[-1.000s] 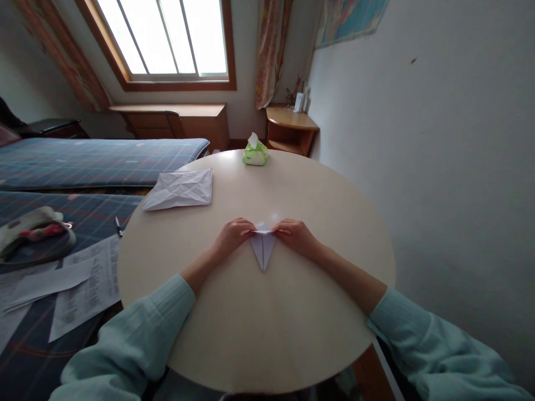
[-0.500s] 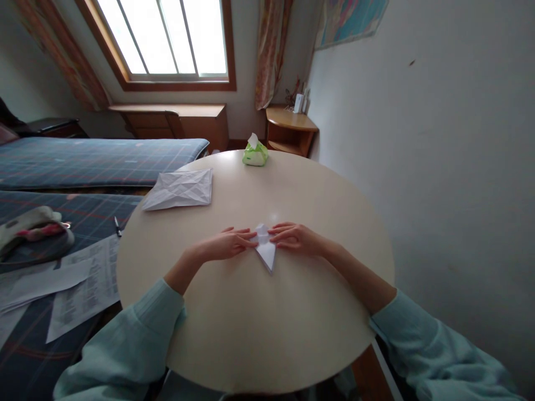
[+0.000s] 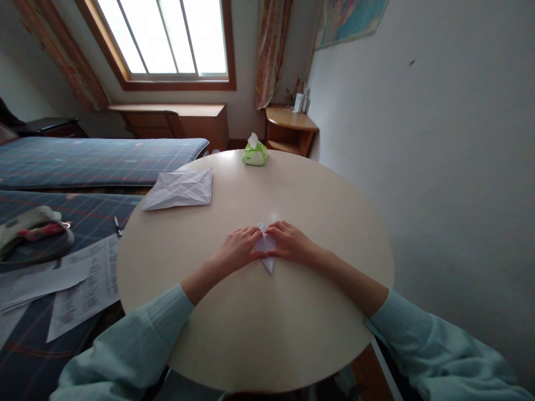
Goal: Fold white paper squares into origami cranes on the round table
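A small piece of folded white paper [image 3: 266, 243] lies on the round cream table [image 3: 267, 323], its pointed end toward me. My left hand [image 3: 240, 248] grips its left side, fingers curled over the upper part and thumb along the lower part. From the right, my right hand [image 3: 291, 241] grips the paper in the same way. Both thumbs meet near the middle, just above the tip. Fingers cover much of the folds, so the layers between them are hidden.
A creased white paper sheet [image 3: 181, 189] lies at the table's far left. At the far edge stands a green tissue pack [image 3: 254, 153]. Beds with blue plaid covers are on the left, one bearing printed sheets [image 3: 90, 278], a pen [image 3: 117, 226] and a pouch [image 3: 35, 235]. A white wall rises on the right.
Both hands have gone from fingers laid flat at the paper's sides to curled fingers gripping it. The thumbs have come together over its lower part, covering more of the paper.
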A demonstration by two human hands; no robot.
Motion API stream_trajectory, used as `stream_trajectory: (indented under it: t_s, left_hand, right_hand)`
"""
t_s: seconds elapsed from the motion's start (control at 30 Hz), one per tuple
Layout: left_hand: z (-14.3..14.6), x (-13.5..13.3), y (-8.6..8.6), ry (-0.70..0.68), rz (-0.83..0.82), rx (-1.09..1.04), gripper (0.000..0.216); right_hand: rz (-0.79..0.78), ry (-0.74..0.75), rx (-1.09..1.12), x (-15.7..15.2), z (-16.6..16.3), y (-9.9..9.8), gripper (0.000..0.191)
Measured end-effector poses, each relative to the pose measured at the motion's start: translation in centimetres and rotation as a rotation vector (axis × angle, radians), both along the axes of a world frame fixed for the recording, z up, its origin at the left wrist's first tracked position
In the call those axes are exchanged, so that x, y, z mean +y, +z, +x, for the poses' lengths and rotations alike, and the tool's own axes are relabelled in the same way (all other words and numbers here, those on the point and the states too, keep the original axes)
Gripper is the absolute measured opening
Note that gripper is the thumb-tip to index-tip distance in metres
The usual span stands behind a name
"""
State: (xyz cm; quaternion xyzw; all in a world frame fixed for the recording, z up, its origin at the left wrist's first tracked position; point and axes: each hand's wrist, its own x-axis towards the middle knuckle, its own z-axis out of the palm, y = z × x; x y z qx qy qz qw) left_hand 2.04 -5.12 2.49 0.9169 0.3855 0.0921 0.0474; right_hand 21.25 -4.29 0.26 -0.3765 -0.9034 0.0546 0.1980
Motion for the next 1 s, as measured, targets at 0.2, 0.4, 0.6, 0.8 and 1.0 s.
stream_trajectory:
  t_s: [0.2,0.4,0.6,0.8,1.0]
  left_hand:
    - [-1.0,0.0,-0.2,-0.080,-0.100,-0.033,0.077]
    - [-2.9,2.5,-1.0,-0.232,-0.268,-0.133,0.058]
    - [-3.0,3.6,-1.8,-0.247,-0.321,-0.299,0.035]
    - [-3.0,3.6,-1.8,-0.243,-0.322,-0.332,0.034]
    - [-3.0,3.7,-1.7,-0.237,-0.324,-0.312,0.033]
  right_hand:
    - [-0.125,0.081,-0.020,-0.8,0.2,1.2,0.074]
    - [-0.308,0.177,0.125,0.1,2.0,1.2,0.071]
    - [-0.233,0.052,0.285,1.3,2.7,0.3,0.017]
    - [-0.181,0.054,0.296,1.4,2.6,-0.1,0.013]
    - [-0.147,0.073,0.287,1.3,2.4,-0.3,0.016]
